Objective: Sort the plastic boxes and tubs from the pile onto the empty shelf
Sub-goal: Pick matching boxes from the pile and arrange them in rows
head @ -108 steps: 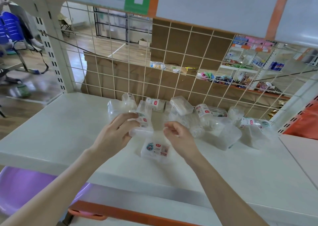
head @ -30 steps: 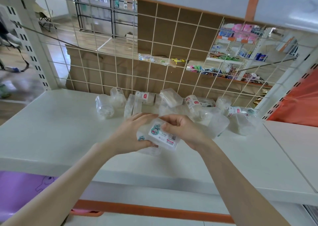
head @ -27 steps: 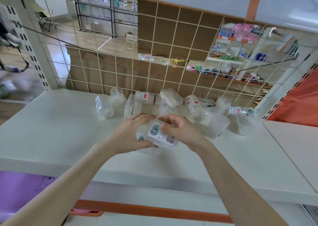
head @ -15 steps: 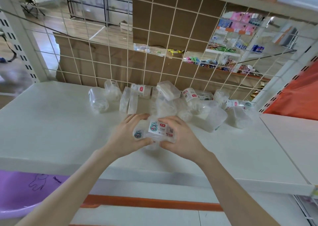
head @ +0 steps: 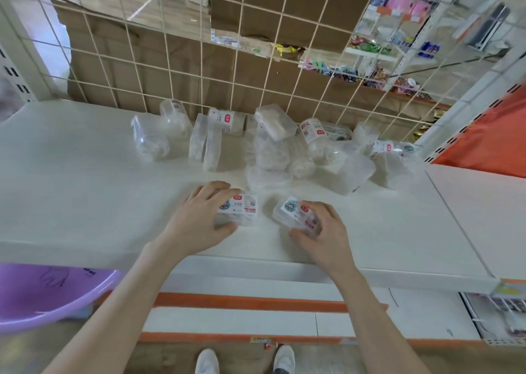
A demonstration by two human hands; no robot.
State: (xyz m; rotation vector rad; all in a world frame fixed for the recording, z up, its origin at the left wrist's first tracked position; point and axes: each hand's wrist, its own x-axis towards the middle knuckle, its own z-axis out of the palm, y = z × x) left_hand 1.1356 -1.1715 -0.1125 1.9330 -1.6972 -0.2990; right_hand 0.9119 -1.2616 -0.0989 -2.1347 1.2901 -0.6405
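Left hand [head: 199, 219] and right hand [head: 321, 231]: both bare. Left forearm [head: 128, 296] and right forearm [head: 370, 311]: bare along the whole visible length, out to the near edge of the frame, with no cloth on either. At the near edge, between the arms, a pair of white shoes with rounded toes: left shoe [head: 207, 362], right shoe [head: 284, 358]. Dark grey patch at the near end of the right shoe, sock or trouser hem, cannot tell.

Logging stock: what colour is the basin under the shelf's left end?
Purple; the basin shows best in the head view, lower left.
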